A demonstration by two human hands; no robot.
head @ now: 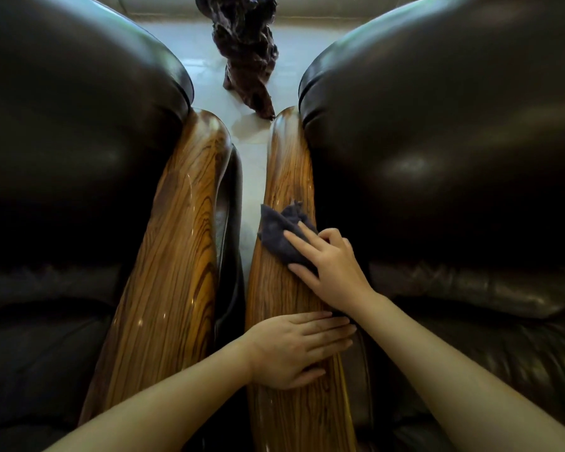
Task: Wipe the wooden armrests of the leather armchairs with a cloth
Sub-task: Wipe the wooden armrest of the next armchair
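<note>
Two glossy striped wooden armrests run side by side away from me, the left armrest [177,243] and the right armrest [287,177]. A dark grey cloth [282,233] lies on the middle of the right armrest, and my right hand [330,262] presses down on it with fingers spread over its near part. My left hand [297,347] rests flat on the same armrest, closer to me, palm down with nothing in it. Dark leather armchairs flank the armrests, the left armchair [72,151] and the right armchair [437,151].
A narrow gap of pale tiled floor [252,148] runs between the two armrests. A dark carved wooden sculpture [245,50] stands on the floor beyond the chairs, near the far end of the right armrest.
</note>
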